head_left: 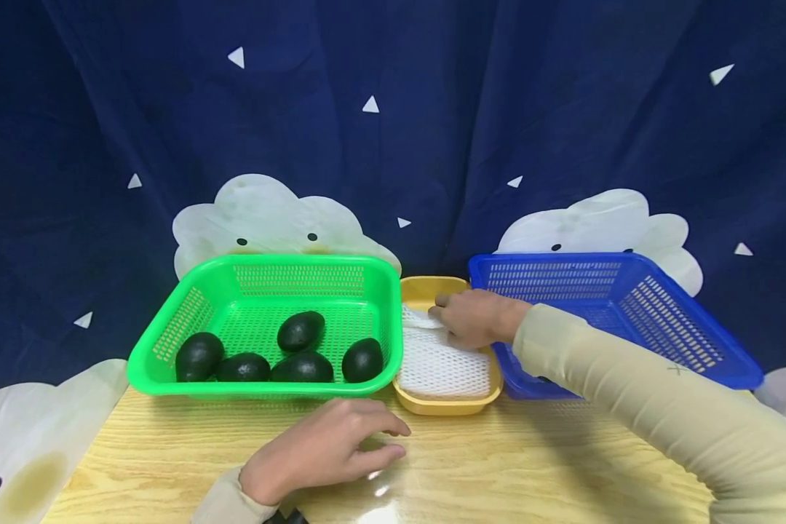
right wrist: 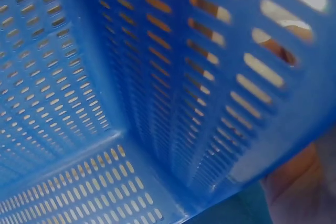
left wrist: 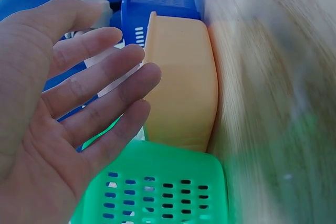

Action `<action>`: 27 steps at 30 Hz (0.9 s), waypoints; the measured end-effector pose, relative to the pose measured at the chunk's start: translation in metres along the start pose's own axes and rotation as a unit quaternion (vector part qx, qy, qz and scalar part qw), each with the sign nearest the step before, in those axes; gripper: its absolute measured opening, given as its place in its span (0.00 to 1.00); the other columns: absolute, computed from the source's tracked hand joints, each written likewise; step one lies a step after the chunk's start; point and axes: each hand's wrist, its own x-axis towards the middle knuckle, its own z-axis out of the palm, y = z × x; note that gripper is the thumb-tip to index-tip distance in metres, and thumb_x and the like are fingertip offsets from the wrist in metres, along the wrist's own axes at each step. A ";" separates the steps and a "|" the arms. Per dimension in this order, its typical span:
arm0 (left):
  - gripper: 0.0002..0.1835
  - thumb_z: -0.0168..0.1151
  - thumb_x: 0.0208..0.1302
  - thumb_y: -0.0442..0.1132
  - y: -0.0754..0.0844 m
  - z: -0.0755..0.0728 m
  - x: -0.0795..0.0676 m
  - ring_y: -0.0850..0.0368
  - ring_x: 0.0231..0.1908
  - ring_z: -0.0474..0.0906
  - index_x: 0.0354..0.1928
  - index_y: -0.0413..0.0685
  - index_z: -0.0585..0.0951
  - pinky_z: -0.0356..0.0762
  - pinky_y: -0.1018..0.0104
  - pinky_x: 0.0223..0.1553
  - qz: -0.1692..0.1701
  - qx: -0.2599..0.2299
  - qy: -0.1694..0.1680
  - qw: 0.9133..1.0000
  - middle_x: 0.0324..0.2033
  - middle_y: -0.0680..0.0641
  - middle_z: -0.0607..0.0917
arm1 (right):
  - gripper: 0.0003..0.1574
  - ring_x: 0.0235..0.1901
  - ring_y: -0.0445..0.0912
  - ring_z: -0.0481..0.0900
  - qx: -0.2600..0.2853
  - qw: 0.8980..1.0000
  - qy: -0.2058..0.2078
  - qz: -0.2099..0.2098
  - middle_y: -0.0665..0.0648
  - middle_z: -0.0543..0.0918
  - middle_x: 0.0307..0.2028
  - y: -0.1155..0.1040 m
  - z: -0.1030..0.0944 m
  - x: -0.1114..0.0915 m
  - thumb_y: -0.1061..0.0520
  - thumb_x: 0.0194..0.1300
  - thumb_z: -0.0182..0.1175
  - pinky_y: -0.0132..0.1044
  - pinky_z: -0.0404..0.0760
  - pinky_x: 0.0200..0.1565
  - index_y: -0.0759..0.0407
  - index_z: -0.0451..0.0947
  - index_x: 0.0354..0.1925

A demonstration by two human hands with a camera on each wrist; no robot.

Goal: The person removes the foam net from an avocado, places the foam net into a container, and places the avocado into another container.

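My right hand point(head_left: 474, 317) reaches into a yellow tray point(head_left: 448, 406) and pinches the edge of a white foam net point(head_left: 421, 320). More white foam netting point(head_left: 442, 371) lies flat beneath it. In the right wrist view, part of that hand point(right wrist: 295, 184) shows past the blue basket's wall, and its fingertips are hidden. My left hand point(head_left: 334, 445) hovers over the table in front of the green basket point(head_left: 236, 388), holding nothing. Its fingers are loosely bent and spread in the left wrist view. Several dark avocados point(head_left: 301, 332) lie in the green basket.
A blue basket point(head_left: 557, 258) stands right of the yellow tray, under the right forearm. The green basket stands against the tray's left side. Behind them hangs a dark blue curtain point(head_left: 419, 145) with cloud shapes. The wooden table point(head_left: 471, 473) extends in front.
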 end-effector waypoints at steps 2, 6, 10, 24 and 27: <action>0.15 0.58 0.77 0.52 -0.001 0.001 0.001 0.71 0.47 0.85 0.51 0.54 0.88 0.83 0.75 0.51 0.002 0.000 0.001 1.000 0.46 0.58 0.90 | 0.28 0.46 0.56 0.85 0.005 1.000 -0.016 0.007 0.62 0.84 0.55 -0.002 0.001 0.001 0.53 0.73 0.57 0.54 0.85 0.56 0.60 0.75 0.68; 0.15 0.58 0.77 0.52 -0.002 0.003 0.002 0.71 0.47 0.85 0.51 0.55 0.88 0.83 0.75 0.51 0.008 0.005 0.005 1.000 0.46 0.59 0.90 | 0.33 0.54 0.57 0.84 0.022 0.998 -0.058 0.025 0.62 0.82 0.62 -0.006 0.002 0.001 0.51 0.77 0.54 0.54 0.82 0.63 0.58 0.67 0.75; 0.16 0.58 0.77 0.53 -0.002 0.004 0.003 0.71 0.47 0.85 0.51 0.54 0.88 0.83 0.75 0.52 0.011 0.005 0.006 1.000 0.46 0.59 0.90 | 0.36 0.56 0.55 0.84 0.039 0.995 -0.088 0.035 0.61 0.81 0.64 -0.007 0.002 -0.001 0.48 0.79 0.52 0.53 0.80 0.65 0.57 0.62 0.78; 0.15 0.58 0.77 0.53 -0.010 -0.003 -0.003 0.69 0.48 0.85 0.51 0.55 0.88 0.84 0.72 0.52 -0.008 0.003 0.017 1.000 0.46 0.58 0.90 | 0.41 0.59 0.59 0.84 0.042 0.997 -0.039 0.046 0.64 0.78 0.68 -0.002 -0.007 -0.008 0.40 0.75 0.58 0.56 0.80 0.65 0.56 0.65 0.77; 0.15 0.58 0.77 0.53 -0.013 -0.006 -0.008 0.70 0.47 0.85 0.50 0.55 0.88 0.85 0.71 0.52 -0.012 0.005 0.033 0.999 0.45 0.59 0.91 | 0.42 0.61 0.59 0.83 0.044 0.998 -0.008 0.038 0.63 0.77 0.70 0.002 -0.009 -0.015 0.37 0.75 0.57 0.56 0.80 0.67 0.57 0.65 0.76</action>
